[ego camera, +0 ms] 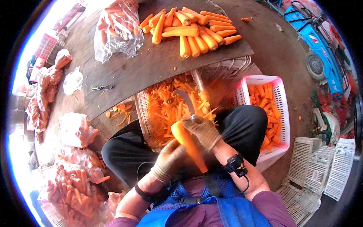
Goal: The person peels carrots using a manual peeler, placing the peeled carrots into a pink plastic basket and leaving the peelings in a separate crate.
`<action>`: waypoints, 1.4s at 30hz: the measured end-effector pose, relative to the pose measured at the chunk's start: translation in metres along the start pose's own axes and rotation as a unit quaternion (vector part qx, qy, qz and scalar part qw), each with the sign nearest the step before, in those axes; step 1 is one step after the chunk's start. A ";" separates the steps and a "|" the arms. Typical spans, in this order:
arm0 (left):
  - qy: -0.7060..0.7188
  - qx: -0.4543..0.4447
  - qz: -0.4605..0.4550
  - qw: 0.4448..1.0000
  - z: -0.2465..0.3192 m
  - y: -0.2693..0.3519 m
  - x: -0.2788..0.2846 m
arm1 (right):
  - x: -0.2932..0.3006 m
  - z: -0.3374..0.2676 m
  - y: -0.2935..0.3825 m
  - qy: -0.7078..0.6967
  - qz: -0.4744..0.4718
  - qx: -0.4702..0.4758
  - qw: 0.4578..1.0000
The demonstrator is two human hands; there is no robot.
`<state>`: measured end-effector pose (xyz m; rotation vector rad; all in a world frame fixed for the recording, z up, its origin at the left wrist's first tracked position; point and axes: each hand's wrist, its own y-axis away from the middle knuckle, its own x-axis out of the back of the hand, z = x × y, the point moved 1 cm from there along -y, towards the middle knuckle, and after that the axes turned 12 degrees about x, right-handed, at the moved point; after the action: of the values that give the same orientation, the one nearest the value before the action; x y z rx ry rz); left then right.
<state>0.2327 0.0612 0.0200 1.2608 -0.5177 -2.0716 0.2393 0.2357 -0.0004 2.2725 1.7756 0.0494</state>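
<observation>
A peeled carrot (189,142) slants across my lap, thick end up and tip pointing down to the right. My left hand (170,157), in a work glove, grips it along its left side. My gloved right hand (203,132) holds a knife by its handle, and its thumb and fingers lie close to the carrot's thick end. The curved knife blade (187,100) points up and away from me. Beneath the blade, between my knees, a plastic crate (143,109) is full of carrot peelings (167,99). Most of the knife handle is hidden by my fingers.
Whole carrots (195,31) and a plastic bag of carrots (119,31) lie on a dark board (127,69), with a small metal loop tool (102,87). Cut carrots fill a white crate (282,113) by my right knee. Bagged carrots (71,187) crowd the left. Stacked crates (314,164) stand right.
</observation>
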 end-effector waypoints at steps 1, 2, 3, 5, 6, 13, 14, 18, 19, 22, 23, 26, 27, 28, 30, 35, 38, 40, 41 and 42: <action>-0.082 -0.020 0.025 0.996 -0.005 -0.003 0.001 | -0.004 0.003 -0.002 -0.007 -0.005 -0.017 1.000; -0.118 -0.039 0.058 0.991 -0.007 -0.008 0.002 | -0.006 0.005 -0.003 -0.013 -0.011 -0.034 0.999; -0.070 -0.031 0.063 0.995 -0.008 -0.012 0.007 | -0.010 0.008 -0.004 -0.022 -0.018 -0.051 0.998; 0.027 -0.016 0.075 0.997 -0.010 -0.017 0.017 | -0.016 0.005 0.000 -0.032 -0.008 -0.031 0.999; 0.046 -0.049 0.046 0.997 -0.007 -0.019 0.021 | -0.016 0.001 -0.001 -0.028 -0.002 -0.014 1.000; 0.242 -0.015 -0.054 0.969 0.014 -0.016 0.035 | 0.012 0.021 0.000 0.051 0.042 0.039 0.997; 0.227 -0.018 -0.037 0.973 0.020 -0.012 0.025 | 0.012 0.019 0.003 0.050 0.044 0.022 0.998; 0.251 0.039 -0.017 0.967 0.017 -0.024 0.041 | 0.011 0.022 0.008 0.144 0.010 0.066 0.987; 0.227 0.048 0.025 0.972 0.016 -0.024 0.037 | 0.010 0.022 0.008 0.159 -0.001 0.093 0.983; 0.174 0.087 0.123 0.973 0.014 -0.022 0.021 | 0.013 0.012 0.011 0.201 -0.007 0.067 0.977; 0.157 0.083 0.078 0.981 0.012 -0.024 0.027 | 0.013 0.011 0.012 0.221 -0.003 0.061 0.973; 0.110 0.076 0.017 0.991 0.006 -0.024 0.040 | 0.009 0.009 0.015 0.373 -0.009 0.107 0.922; 0.106 0.077 0.045 0.990 0.007 -0.023 0.035 | 0.007 0.010 0.015 0.395 -0.018 0.121 0.910; 0.101 0.078 0.072 0.989 0.009 -0.023 0.032 | 0.004 0.013 0.016 0.417 -0.027 0.136 0.898; 0.080 0.070 0.107 0.989 0.011 -0.022 0.027 | 0.002 0.012 0.016 0.480 -0.048 0.195 0.854; 0.038 0.012 0.130 0.991 0.009 -0.025 0.026 | -0.001 0.013 0.011 0.503 -0.053 0.242 0.828; -0.103 -0.010 0.196 0.975 0.012 -0.022 0.025 | -0.001 0.014 0.009 0.536 -0.056 0.267 0.799; -0.152 -0.014 0.218 0.964 0.015 -0.021 0.019 | 0.000 0.015 0.007 0.552 -0.057 0.284 0.782; -0.177 -0.016 0.228 0.957 0.015 -0.021 0.017 | 0.002 0.019 0.007 0.562 -0.057 0.290 0.772; -0.156 -0.004 0.211 0.965 0.014 -0.021 0.019 | 0.003 0.021 0.006 0.571 -0.056 0.296 0.764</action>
<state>0.2067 0.0626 0.0012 0.7342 -0.8389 -1.9017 0.2499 0.2332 -0.0197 2.7929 2.7817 1.2820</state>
